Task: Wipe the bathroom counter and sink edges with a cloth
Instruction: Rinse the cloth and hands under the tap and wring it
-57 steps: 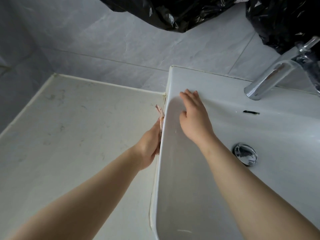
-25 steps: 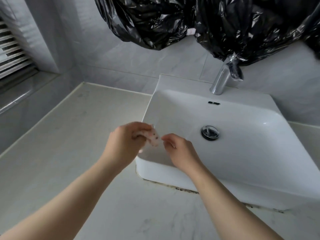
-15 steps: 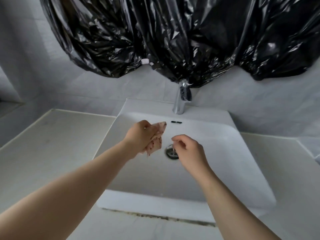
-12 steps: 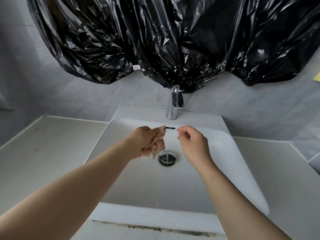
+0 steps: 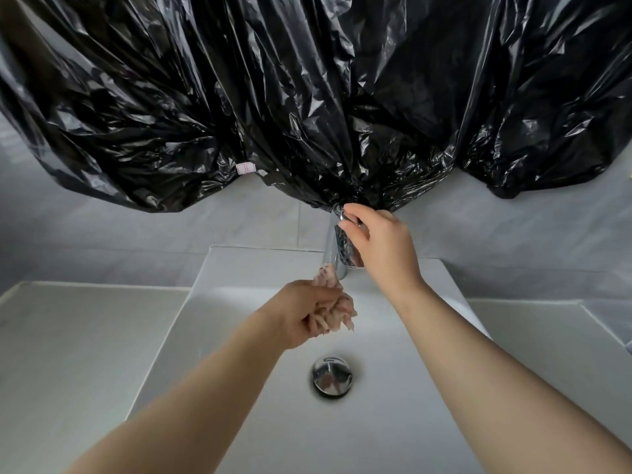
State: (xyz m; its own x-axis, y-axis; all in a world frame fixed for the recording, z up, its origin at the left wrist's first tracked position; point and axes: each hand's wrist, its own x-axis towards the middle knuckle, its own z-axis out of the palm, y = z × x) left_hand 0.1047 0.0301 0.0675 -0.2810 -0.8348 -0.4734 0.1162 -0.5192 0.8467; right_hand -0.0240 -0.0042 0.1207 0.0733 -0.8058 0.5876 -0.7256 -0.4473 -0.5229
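- Now, as I judge it, I'm at the rinsing step: wetting the cloth before wiping the sink edges and the desk.
- My left hand (image 5: 301, 313) is clenched round the cloth (image 5: 337, 309). It holds it over the basin of the sink (image 5: 205, 278), just below the spout of the faucet (image 5: 330, 248) and above the drain (image 5: 331, 376).
- My right hand (image 5: 383, 248) is up at the faucet handle (image 5: 338, 210), thumb and fingers pinching it, right under the hem of the black plastic (image 5: 307, 97) hung on the wall.
- The cloth is a crumpled wad, so its long axis is weak. It runs roughly up-and-down, with one tip poking up toward the spout and loose ends hanging toward the drain.
- No water shows yet. The next move, I think, calls for working the handle gently and keeping the wad under the spout. Then I'd wring it so it doesn't drip over the desk (image 5: 85, 336).
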